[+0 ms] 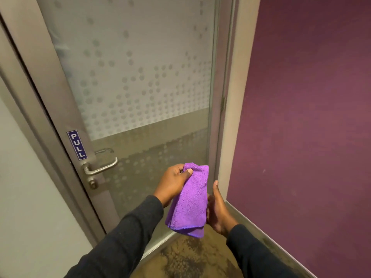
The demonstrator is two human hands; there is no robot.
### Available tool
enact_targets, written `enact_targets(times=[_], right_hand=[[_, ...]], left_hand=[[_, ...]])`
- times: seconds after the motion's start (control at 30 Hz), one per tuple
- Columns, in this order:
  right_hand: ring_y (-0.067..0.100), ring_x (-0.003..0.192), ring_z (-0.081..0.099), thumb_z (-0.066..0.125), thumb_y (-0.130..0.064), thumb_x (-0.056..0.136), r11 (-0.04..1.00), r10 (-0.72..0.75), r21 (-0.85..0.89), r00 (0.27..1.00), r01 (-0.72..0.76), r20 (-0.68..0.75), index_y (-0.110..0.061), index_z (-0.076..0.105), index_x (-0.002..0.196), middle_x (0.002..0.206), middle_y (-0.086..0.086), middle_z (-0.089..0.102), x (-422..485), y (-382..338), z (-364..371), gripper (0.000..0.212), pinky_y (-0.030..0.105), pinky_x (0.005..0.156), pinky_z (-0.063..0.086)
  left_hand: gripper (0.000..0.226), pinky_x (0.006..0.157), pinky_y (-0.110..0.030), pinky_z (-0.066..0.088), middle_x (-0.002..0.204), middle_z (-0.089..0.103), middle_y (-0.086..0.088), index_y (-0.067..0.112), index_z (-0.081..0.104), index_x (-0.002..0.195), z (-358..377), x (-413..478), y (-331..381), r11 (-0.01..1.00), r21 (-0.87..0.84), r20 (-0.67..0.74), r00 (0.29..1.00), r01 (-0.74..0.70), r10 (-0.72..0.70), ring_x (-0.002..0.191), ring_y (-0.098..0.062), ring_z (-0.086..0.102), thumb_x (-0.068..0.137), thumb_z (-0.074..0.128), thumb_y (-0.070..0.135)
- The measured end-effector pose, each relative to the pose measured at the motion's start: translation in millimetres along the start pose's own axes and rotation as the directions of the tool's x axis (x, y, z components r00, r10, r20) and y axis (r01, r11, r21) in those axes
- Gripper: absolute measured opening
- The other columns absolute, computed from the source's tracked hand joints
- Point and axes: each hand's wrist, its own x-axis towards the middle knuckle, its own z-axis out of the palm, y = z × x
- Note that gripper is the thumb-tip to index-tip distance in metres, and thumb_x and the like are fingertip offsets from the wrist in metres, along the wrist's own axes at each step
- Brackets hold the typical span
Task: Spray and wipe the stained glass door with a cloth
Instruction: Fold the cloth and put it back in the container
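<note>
A frosted glass door [140,87] with a dotted pattern fills the upper middle, set in a grey metal frame. A folded purple cloth [190,201] hangs in front of the door's lower part. My left hand [172,183] pinches the cloth's top edge between thumb and fingers. My right hand [217,209] is just right of the cloth with its thumb up and its fingers behind the fabric; whether it touches the cloth is unclear. No spray bottle is in view.
A metal lever handle [100,167] with a keyhole below sits on the door's left stile under a blue PULL sticker [77,145]. A purple wall [311,117] stands to the right. Mottled brown carpet [190,257] covers the floor below.
</note>
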Motion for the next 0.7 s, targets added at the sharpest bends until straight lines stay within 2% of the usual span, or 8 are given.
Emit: enact_targets(times=[0.07, 0.1, 0.2, 0.3, 0.47, 0.57, 0.63, 0.7], right_hand=[[0.035, 0.109, 0.072, 0.036, -0.084, 0.087, 0.987, 0.055, 0.149, 0.998, -0.058, 0.025, -0.011, 0.070, 0.129, 0.121, 0.017, 0.074, -24, 9, -10, 0.091, 0.048, 0.092, 0.058], [0.035, 0.108, 0.073, 0.039, -0.081, 0.089, 0.978, 0.041, 0.204, 0.998, -0.050, 0.046, -0.008, 0.073, 0.126, 0.122, 0.019, 0.073, -35, 13, -14, 0.088, 0.048, 0.092, 0.056], [0.038, 0.111, 0.070, 0.047, -0.076, 0.088, 0.938, -0.049, 0.345, 0.997, 0.028, 0.054, -0.005, 0.072, 0.126, 0.132, 0.021, 0.067, -73, 18, -18, 0.085, 0.050, 0.104, 0.049], [0.039, 0.121, 0.063, 0.070, -0.066, 0.084, 0.882, -0.131, 0.462, 0.990, 0.093, 0.051, -0.003, 0.063, 0.137, 0.143, 0.023, 0.059, -107, 20, -18, 0.082, 0.055, 0.118, 0.038], [0.040, 0.133, 0.056, 0.094, -0.031, 0.072, 0.834, -0.215, 0.500, 0.972, 0.233, -0.094, -0.002, 0.054, 0.145, 0.145, 0.025, 0.056, -154, 42, -24, 0.088, 0.055, 0.119, 0.036], [0.041, 0.126, 0.061, 0.098, -0.023, 0.064, 0.825, -0.233, 0.440, 0.923, 0.353, -0.305, -0.002, 0.056, 0.141, 0.135, 0.026, 0.064, -192, 63, -29, 0.090, 0.056, 0.112, 0.046], [0.037, 0.110, 0.070, 0.086, -0.021, 0.079, 0.808, -0.236, 0.426, 0.887, 0.406, -0.398, 0.000, 0.057, 0.139, 0.124, 0.025, 0.070, -226, 73, -27, 0.070, 0.049, 0.097, 0.058], [0.033, 0.101, 0.073, 0.074, -0.022, 0.087, 0.767, -0.228, 0.457, 0.857, 0.451, -0.463, 0.002, 0.059, 0.135, 0.119, 0.024, 0.072, -262, 82, -25, 0.056, 0.044, 0.085, 0.062]], left_hand=[[0.019, 0.075, -0.031, 0.050, 0.089, 0.074, -0.005, 0.010, 0.072, 0.105, 14, -12, 8, 0.997, -0.070, 0.051, 0.998, 0.032, -0.028, 0.078, -0.018, 0.065, 0.101, 0.054, 0.012], [0.018, 0.071, -0.029, 0.051, 0.088, 0.073, -0.006, 0.009, 0.072, 0.103, 20, -17, 11, 0.992, -0.115, 0.075, 0.996, 0.054, -0.046, 0.075, -0.018, 0.065, 0.101, 0.054, 0.011], [0.018, 0.060, -0.026, 0.047, 0.083, 0.069, -0.008, 0.004, 0.069, 0.102, 33, -28, 16, 0.973, -0.195, 0.138, 0.986, 0.124, -0.098, 0.065, -0.016, 0.061, 0.101, 0.053, 0.013], [0.017, 0.059, -0.026, 0.047, 0.077, 0.068, -0.006, 0.005, 0.068, 0.097, 41, -39, 15, 0.944, -0.273, 0.190, 0.973, 0.184, -0.134, 0.063, -0.016, 0.060, 0.101, 0.053, 0.012], [0.016, 0.066, -0.031, 0.050, 0.077, 0.068, -0.010, 0.004, 0.066, 0.097, 48, -60, -2, 0.866, -0.367, 0.293, 0.926, 0.339, -0.238, 0.068, -0.021, 0.061, 0.101, 0.051, 0.010], [0.016, 0.067, -0.034, 0.051, 0.071, 0.068, -0.010, 0.005, 0.064, 0.093, 59, -79, -16, 0.806, -0.356, 0.380, 0.862, 0.472, -0.337, 0.066, -0.023, 0.062, 0.100, 0.052, 0.011], [0.014, 0.065, -0.034, 0.052, 0.068, 0.068, -0.010, 0.005, 0.063, 0.094, 73, -98, -22, 0.779, -0.323, 0.444, 0.812, 0.538, -0.378, 0.064, -0.023, 0.062, 0.100, 0.053, 0.012], [0.012, 0.064, -0.033, 0.053, 0.073, 0.069, -0.011, 0.004, 0.063, 0.099, 93, -122, -26, 0.787, -0.267, 0.489, 0.782, 0.556, -0.387, 0.066, -0.024, 0.064, 0.100, 0.055, 0.013]])
